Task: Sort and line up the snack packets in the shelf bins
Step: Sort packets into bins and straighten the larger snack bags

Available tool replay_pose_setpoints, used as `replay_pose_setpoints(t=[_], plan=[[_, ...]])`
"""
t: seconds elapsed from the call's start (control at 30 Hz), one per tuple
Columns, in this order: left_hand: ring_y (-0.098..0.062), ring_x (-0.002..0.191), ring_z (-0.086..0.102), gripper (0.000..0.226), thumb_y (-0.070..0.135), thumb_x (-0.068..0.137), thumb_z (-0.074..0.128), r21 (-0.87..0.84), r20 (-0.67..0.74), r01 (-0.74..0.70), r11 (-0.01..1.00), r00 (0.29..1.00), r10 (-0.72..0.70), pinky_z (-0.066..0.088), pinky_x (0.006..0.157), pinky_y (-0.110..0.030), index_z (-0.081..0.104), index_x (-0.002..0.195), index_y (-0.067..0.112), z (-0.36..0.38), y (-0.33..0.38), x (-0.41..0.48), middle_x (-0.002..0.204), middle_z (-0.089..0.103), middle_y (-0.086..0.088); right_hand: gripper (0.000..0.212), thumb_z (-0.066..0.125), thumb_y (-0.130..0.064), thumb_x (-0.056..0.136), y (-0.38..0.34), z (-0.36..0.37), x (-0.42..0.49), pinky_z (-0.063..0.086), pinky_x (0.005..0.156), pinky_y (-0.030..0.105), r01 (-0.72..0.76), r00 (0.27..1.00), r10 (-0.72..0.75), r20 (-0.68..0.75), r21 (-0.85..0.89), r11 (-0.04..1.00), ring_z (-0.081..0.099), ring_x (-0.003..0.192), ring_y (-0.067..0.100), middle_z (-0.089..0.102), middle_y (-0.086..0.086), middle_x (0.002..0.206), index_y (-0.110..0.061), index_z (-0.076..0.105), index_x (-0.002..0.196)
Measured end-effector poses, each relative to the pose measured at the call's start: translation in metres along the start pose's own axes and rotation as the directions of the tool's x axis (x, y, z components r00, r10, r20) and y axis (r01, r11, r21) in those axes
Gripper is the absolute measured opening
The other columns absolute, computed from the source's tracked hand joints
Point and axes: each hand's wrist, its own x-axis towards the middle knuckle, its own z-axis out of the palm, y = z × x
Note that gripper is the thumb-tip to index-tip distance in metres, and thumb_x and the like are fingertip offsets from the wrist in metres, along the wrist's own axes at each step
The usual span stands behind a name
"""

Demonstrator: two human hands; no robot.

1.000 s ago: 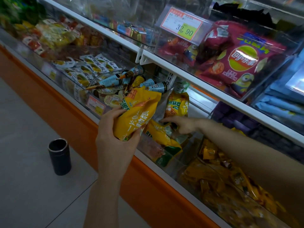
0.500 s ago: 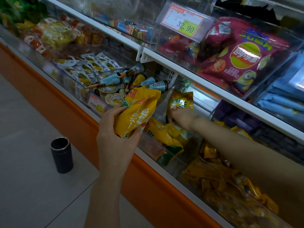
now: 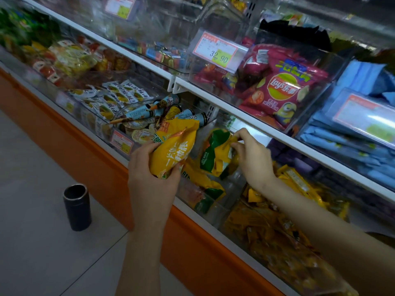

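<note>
- Gripping a yellow snack packet point(image 3: 173, 151) around its lower end, the left hand point(image 3: 152, 180) holds it in front of the lower shelf, thumb on the printed face and fingers curled behind.
- That packet's long axis runs on a slant from the palm at lower left to a crumpled top edge at upper right, pointing toward the shelf rail point(image 3: 245, 113).
- The right hand point(image 3: 254, 160) reaches into a clear bin point(image 3: 232, 190), its fingertips pinching the top corner of a green-and-yellow packet point(image 3: 214, 155).
- This second packet stands nearly upright inside the bin, face turned left, its long axis leaning slightly with the pinched end uppermost.
- A third yellow-and-green packet point(image 3: 204, 185) lies lower in the same bin, its length sloping down toward the bin's front wall.
- Just left of the bin, cone snacks point(image 3: 168, 105) lie heaped on their sides over round cups.
- Small orange-yellow packets point(image 3: 277, 238) fill the bin under the right forearm.
- On the shelf above, a red Lay's bag point(image 3: 284, 90) sits behind a price tag point(image 3: 220, 53) reading 32.90, with blue packs point(image 3: 352, 129) stacked to its right.
- A dark cylindrical cup point(image 3: 77, 207) stands on the tiled floor, near the shelf's orange base panel point(image 3: 96, 159).
</note>
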Motion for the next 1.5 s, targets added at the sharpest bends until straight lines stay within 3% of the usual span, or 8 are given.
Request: replay_pose_setpoints(t=[0.27, 0.43, 0.73, 0.9, 1.0, 1.13, 1.37, 1.5], plan=[[-0.018, 0.112, 0.049, 0.052, 0.016, 0.074, 0.078, -0.001, 0.123, 0.07, 0.998, 0.99, -0.07, 0.048, 0.087, -0.036, 0.051, 0.117, 0.028, 0.012, 0.007, -0.024, 0.12, 0.049, 0.004, 0.014, 0.047, -0.014, 0.097, -0.014, -0.007, -0.017, 0.04, 0.057, 0.013, -0.113, 0.942, 0.015, 0.335, 0.276, 0.955, 0.053, 0.076, 0.001, 0.053, -0.004, 0.101, -0.023, 0.043, 0.106], [-0.016, 0.107, 0.05, 0.053, 0.018, 0.074, 0.078, -0.022, 0.103, 0.12, 0.993, 0.988, -0.117, 0.043, 0.081, -0.027, 0.052, 0.119, 0.023, 0.015, 0.004, -0.026, 0.114, 0.049, 0.006, 0.063, 0.067, -0.036, 0.083, -0.024, -0.008, -0.025, 0.044, 0.097, 0.023, -0.287, 0.84, -0.003, 0.542, 0.45, 0.846, 0.038, 0.122, 0.008, 0.031, -0.008, 0.135, -0.025, 0.034, 0.137], [-0.009, 0.112, 0.045, 0.041, 0.023, 0.081, 0.072, -0.059, 0.176, 0.063, 0.996, 0.983, -0.052, 0.039, 0.079, -0.007, 0.049, 0.113, 0.032, 0.017, 0.007, -0.028, 0.117, 0.046, 0.01, 0.023, 0.064, -0.031, 0.088, -0.015, -0.014, -0.016, 0.036, 0.055, 0.023, -0.39, 0.865, 0.274, 0.419, 0.221, 0.894, 0.046, 0.066, 0.012, 0.047, -0.001, 0.078, -0.017, 0.046, 0.082], [-0.013, 0.112, 0.046, 0.042, 0.018, 0.08, 0.073, -0.033, 0.059, 0.046, 0.998, 0.997, -0.044, 0.037, 0.074, -0.003, 0.056, 0.118, 0.018, 0.01, 0.003, -0.02, 0.119, 0.047, 0.005, 0.059, 0.058, -0.008, 0.086, 0.005, -0.024, -0.007, 0.034, 0.048, 0.02, -0.414, 0.726, 0.349, 0.592, -0.027, 0.91, 0.051, 0.077, 0.014, 0.048, 0.0, 0.088, -0.012, 0.027, 0.136], [-0.014, 0.112, 0.045, 0.044, 0.016, 0.079, 0.073, -0.029, 0.036, 0.052, 0.998, 0.998, -0.051, 0.032, 0.073, 0.005, 0.056, 0.12, 0.013, 0.006, -0.001, -0.015, 0.121, 0.049, 0.0, 0.078, 0.06, 0.001, 0.083, 0.007, -0.027, 0.003, 0.045, 0.066, 0.021, -0.439, 0.627, 0.3, 0.719, 0.008, 0.898, 0.051, 0.097, 0.017, 0.05, 0.0, 0.107, -0.017, 0.018, 0.146], [-0.015, 0.114, 0.047, 0.043, 0.019, 0.08, 0.073, -0.024, 0.059, 0.064, 0.998, 0.996, -0.062, 0.035, 0.071, 0.002, 0.056, 0.12, 0.017, 0.006, -0.003, -0.015, 0.123, 0.05, 0.0, 0.08, 0.07, -0.04, 0.081, 0.013, -0.028, 0.016, 0.046, 0.099, 0.034, -0.587, 0.52, 0.264, 0.813, 0.115, 0.801, 0.055, 0.115, 0.017, 0.052, -0.002, 0.134, -0.025, 0.025, 0.146], [-0.014, 0.113, 0.048, 0.042, 0.017, 0.079, 0.073, -0.039, 0.063, 0.061, 0.997, 0.996, -0.058, 0.037, 0.072, -0.003, 0.057, 0.118, 0.019, 0.005, -0.003, -0.013, 0.119, 0.049, 0.006, 0.076, 0.069, -0.015, 0.084, 0.0, -0.005, 0.004, 0.056, 0.066, 0.028, -0.564, 0.696, 0.321, 0.643, 0.212, 0.798, 0.056, 0.108, 0.023, 0.048, 0.005, 0.13, -0.024, 0.022, 0.143], [-0.012, 0.11, 0.045, 0.043, 0.014, 0.08, 0.073, -0.046, 0.04, 0.054, 0.997, 0.998, -0.052, 0.033, 0.07, 0.005, 0.057, 0.12, 0.014, 0.0, -0.006, -0.01, 0.122, 0.049, 0.0, 0.063, 0.07, -0.016, 0.083, 0.014, 0.0, 0.015, 0.046, 0.085, 0.03, -0.645, 0.75, 0.502, 0.431, 0.309, 0.699, 0.054, 0.107, 0.02, 0.052, 0.006, 0.12, -0.008, 0.034, 0.135]])
